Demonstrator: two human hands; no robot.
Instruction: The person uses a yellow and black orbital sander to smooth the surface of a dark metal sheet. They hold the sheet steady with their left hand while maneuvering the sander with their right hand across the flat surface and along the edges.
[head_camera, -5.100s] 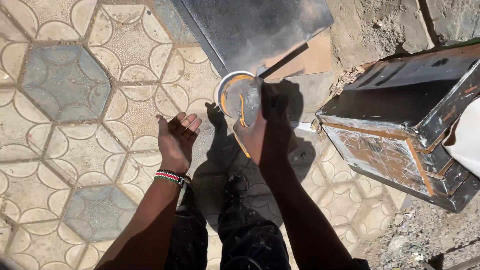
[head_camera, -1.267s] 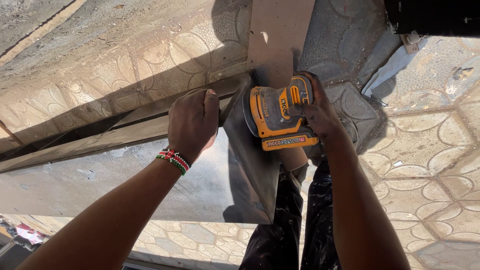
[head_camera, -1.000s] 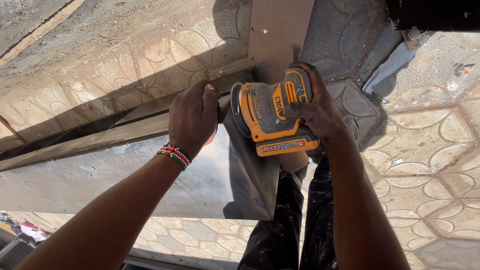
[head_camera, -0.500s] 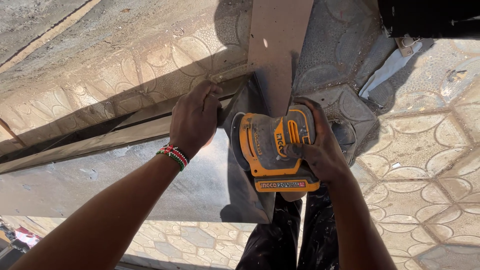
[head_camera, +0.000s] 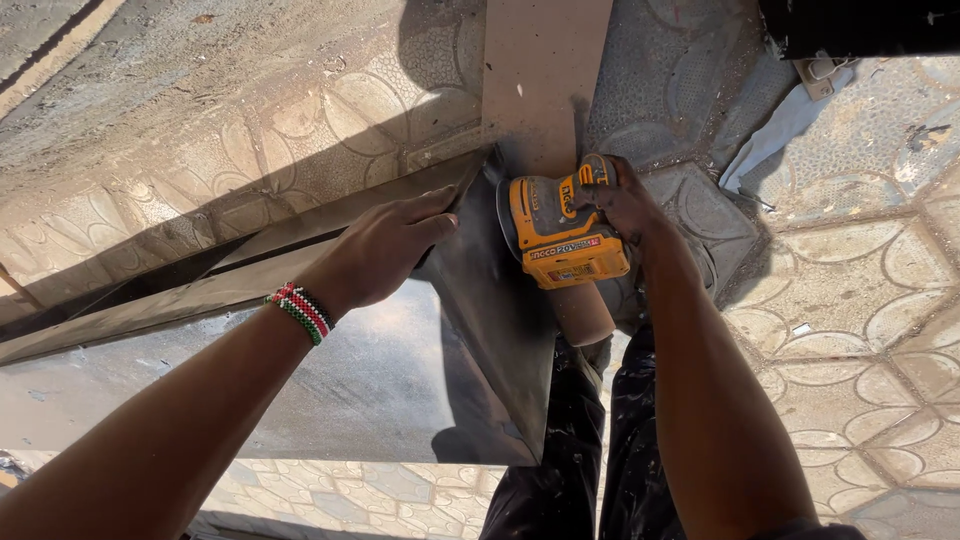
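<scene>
A yellow and black handheld power sander (head_camera: 560, 232) is held against the upper edge of a large grey sheet-metal panel (head_camera: 400, 370), which stands tilted on the paving. The sander sits at the panel's top right corner, its pad pressed against the dark, shaded face of the metal. The sander is gripped from the right by the right hand (head_camera: 622, 200), whose fingers are wrapped around the tool's body. A tan cylindrical dust canister (head_camera: 583, 312) is seen projecting from the sander's underside, just right of the panel's edge.

The left hand (head_camera: 385, 250) is laid flat on the panel's folded top rim, just left of the sander, with fingers stretched out and not closed around anything. A red, white, green and black beaded bracelet (head_camera: 302, 311) is worn on that wrist.

Beyond the panel's top corner, a flat brown board (head_camera: 540, 70) is seen lying on the ground. The panel is surrounded by grey patterned paving tiles (head_camera: 860, 300). A crumpled pale cloth (head_camera: 790, 125) lies on the tiles, well right of the panel. Dark, stained trousers (head_camera: 590, 450) are visible beneath the sander.
</scene>
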